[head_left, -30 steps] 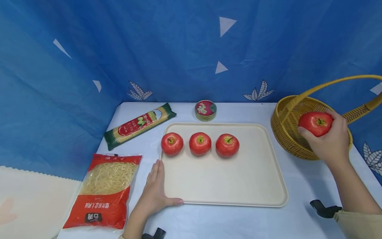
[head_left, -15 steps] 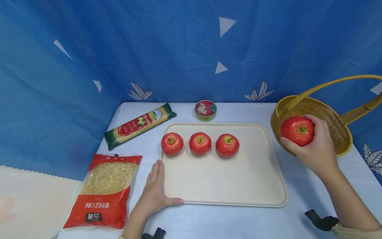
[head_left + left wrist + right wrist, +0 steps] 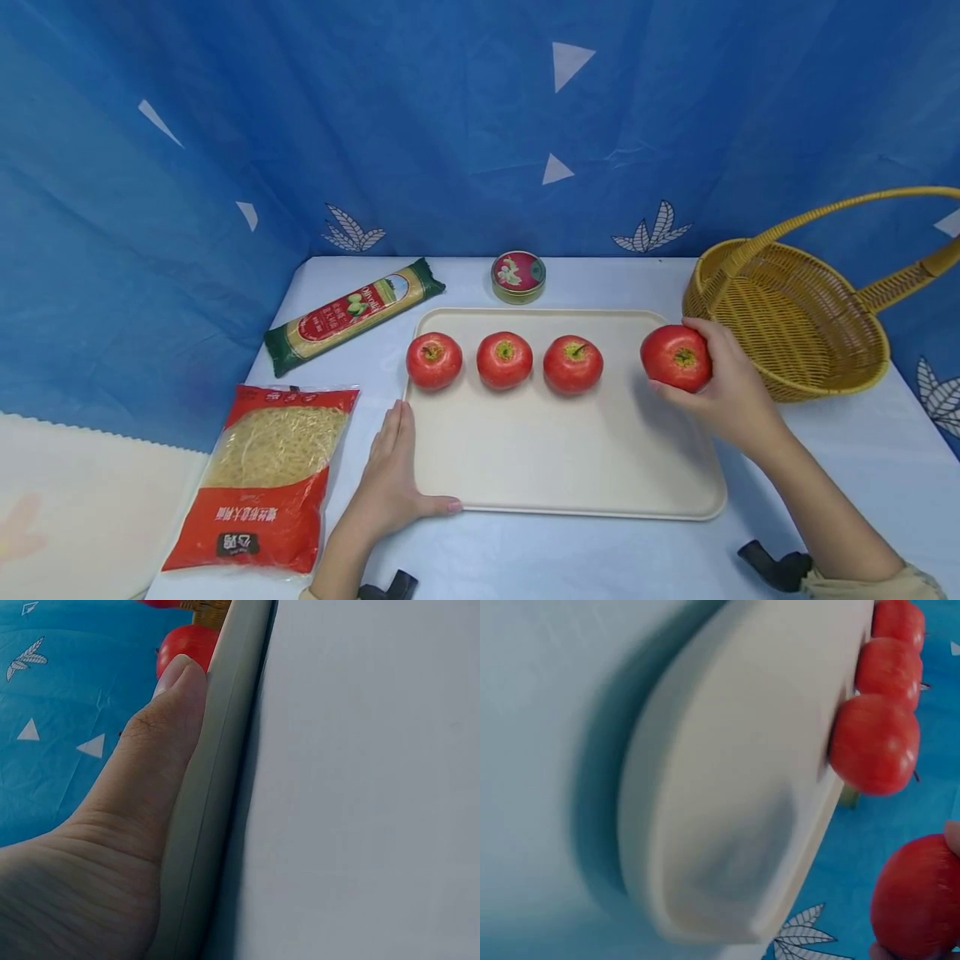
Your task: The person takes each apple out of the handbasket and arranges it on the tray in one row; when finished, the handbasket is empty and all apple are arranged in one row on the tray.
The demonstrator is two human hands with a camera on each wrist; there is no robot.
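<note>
In the head view my right hand [image 3: 723, 396] grips a red apple [image 3: 676, 358] above the right side of a cream tray [image 3: 570, 467]. The right wrist view shows the held apple [image 3: 915, 900] raised above the tray, its shadow falling on the tray floor. A row of red apples, left [image 3: 433, 361], middle [image 3: 504, 361] and right [image 3: 572, 364], sits along the tray's far side. At the tray's near left corner rests my left hand [image 3: 390, 492], fingers straight along the left edge and thumb along the front. In the left wrist view the thumb [image 3: 161, 742] lies against the tray rim [image 3: 202, 802].
A yellow wicker basket [image 3: 780, 325] with a tall handle stands right of the tray. Behind the tray is a small round tin [image 3: 517, 277]. To the left lie a green and gold pasta packet [image 3: 354, 317] and a red pasta bag [image 3: 262, 479].
My right hand has carried the apple leftward from over the basket to above the tray's right side. The left hand and the row of apples have stayed put.
</note>
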